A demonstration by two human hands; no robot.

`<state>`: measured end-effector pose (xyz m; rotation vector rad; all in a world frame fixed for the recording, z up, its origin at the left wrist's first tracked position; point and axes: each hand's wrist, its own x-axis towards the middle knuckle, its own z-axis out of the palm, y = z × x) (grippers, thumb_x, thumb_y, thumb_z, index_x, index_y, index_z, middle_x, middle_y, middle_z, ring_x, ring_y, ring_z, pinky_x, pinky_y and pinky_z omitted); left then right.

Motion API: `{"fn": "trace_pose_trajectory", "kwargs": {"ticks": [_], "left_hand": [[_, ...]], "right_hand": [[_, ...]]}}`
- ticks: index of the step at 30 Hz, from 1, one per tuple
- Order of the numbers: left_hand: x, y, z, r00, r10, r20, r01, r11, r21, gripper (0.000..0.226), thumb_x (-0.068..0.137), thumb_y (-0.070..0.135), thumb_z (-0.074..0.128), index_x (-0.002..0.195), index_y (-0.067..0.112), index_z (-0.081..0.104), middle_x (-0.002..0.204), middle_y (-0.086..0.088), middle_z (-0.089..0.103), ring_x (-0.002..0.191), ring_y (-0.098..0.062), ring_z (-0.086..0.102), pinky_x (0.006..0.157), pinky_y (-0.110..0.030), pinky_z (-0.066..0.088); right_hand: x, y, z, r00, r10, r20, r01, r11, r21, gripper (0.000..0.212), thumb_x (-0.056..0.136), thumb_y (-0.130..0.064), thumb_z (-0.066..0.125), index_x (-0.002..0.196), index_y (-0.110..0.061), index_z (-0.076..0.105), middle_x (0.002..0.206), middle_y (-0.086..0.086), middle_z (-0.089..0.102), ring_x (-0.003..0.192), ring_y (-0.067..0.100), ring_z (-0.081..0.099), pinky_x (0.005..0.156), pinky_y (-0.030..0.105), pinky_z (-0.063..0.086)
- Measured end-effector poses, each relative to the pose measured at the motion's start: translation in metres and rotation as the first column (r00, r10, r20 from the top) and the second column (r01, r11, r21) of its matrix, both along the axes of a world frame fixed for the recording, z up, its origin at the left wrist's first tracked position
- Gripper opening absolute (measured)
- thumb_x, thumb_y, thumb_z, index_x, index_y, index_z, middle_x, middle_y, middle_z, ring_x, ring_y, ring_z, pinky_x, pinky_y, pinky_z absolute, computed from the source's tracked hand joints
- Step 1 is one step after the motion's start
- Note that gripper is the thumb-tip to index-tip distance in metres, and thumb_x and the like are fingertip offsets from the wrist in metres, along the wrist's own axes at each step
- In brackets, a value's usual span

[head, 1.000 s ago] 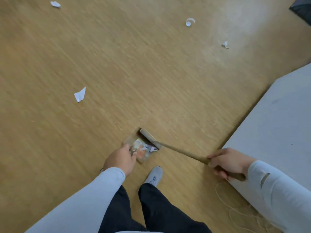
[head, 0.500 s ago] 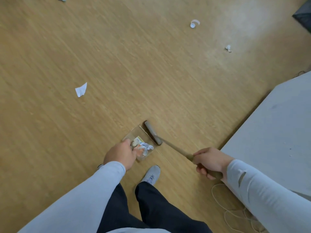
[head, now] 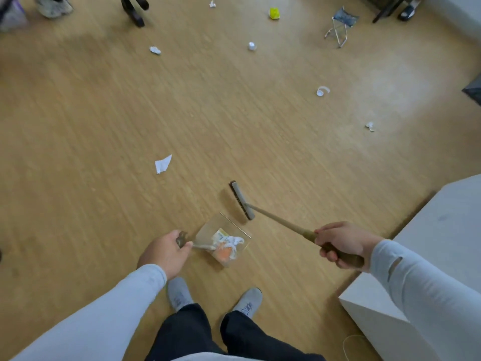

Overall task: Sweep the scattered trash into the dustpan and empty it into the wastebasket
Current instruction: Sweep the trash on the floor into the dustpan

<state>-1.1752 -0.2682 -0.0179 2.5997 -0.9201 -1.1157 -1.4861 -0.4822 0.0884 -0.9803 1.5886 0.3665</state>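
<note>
My left hand (head: 166, 252) grips the handle of a clear dustpan (head: 212, 227) that sits low over the wooden floor. Inside it lies crumpled white and orange trash (head: 226, 247). My right hand (head: 341, 243) holds the wooden handle of a small broom (head: 242, 200), whose grey head rests on the floor just beyond the pan's open edge. Loose scraps lie further out: a white paper piece (head: 163, 164), a curled white strip (head: 322, 90), a small wad (head: 369, 126), two white bits (head: 155, 50) (head: 252, 46) and a yellow ball (head: 274, 13). No wastebasket is visible.
A white block (head: 429, 243) fills the right side, close to my right arm. A small folding stool (head: 341, 26) stands at the far right. Dark furniture legs (head: 134, 9) and another person's shoe (head: 53, 6) are at the top. My two grey shoes (head: 178, 293) stand below the pan.
The broom head has come out of the dustpan and now sits beyond its open edge. The view has tilted up, showing more floor and trash. My left hand keeps holding the pan.
</note>
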Motion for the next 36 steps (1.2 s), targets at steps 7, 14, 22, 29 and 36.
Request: {"fn": "trace_pose_trajectory", "kwargs": {"ticks": [7,14,22,29,36], "left_hand": [[0.091,0.057,0.039,0.994,0.107,0.022,-0.105,0.992,-0.066,0.023,0.095,0.044,0.057,0.109,0.028,0.066,0.085,0.007,0.067,0.079,-0.019,0.065,0.071,-0.031,0.054],[0.184,0.105,0.061,0.978,0.187,0.092,-0.182,0.982,-0.057,0.026,0.094,0.044,0.059,0.112,0.027,0.065,0.101,0.002,0.071,0.094,-0.025,0.066,0.076,-0.03,0.052],[0.247,0.133,0.055,0.948,0.297,0.113,-0.293,0.955,-0.051,0.036,0.096,0.044,0.056,0.126,0.025,0.062,0.109,0.002,0.07,0.094,-0.025,0.067,0.074,-0.032,0.052],[0.294,0.116,0.051,0.913,0.388,0.124,-0.388,0.921,-0.023,0.039,0.093,0.048,0.057,0.126,0.028,0.063,0.105,0.005,0.07,0.091,-0.022,0.066,0.075,-0.03,0.053],[0.342,0.069,0.048,0.909,0.393,0.138,-0.402,0.914,0.046,0.039,0.094,0.051,0.054,0.125,0.028,0.063,0.1,0.006,0.069,0.087,-0.019,0.066,0.072,-0.03,0.054]], "right_hand": [[0.105,0.03,0.012,0.995,0.097,-0.004,-0.097,0.991,-0.092,0.023,0.095,-0.007,0.057,0.115,-0.001,0.066,0.067,0.012,0.064,0.045,0.015,0.048,0.042,0.02,0.035],[0.216,0.056,0.012,0.964,0.252,-0.082,-0.264,0.947,-0.185,0.022,0.093,-0.007,0.059,0.112,0.0,0.067,0.066,0.012,0.064,0.045,0.018,0.05,0.043,0.02,0.036],[0.308,0.052,0.003,0.918,0.377,-0.123,-0.396,0.889,-0.231,0.018,0.094,-0.018,0.058,0.104,-0.007,0.069,0.066,0.011,0.065,0.063,0.026,0.051,0.049,0.026,0.041],[0.372,0.012,-0.025,0.904,0.419,-0.09,-0.428,0.877,-0.22,0.014,0.095,-0.017,0.058,0.102,-0.008,0.067,0.069,0.012,0.065,0.063,0.024,0.052,0.049,0.026,0.042],[0.436,-0.048,-0.054,0.897,0.438,-0.055,-0.441,0.881,-0.173,0.015,0.095,-0.017,0.059,0.101,-0.007,0.068,0.068,0.014,0.066,0.064,0.026,0.051,0.05,0.028,0.042]]}}
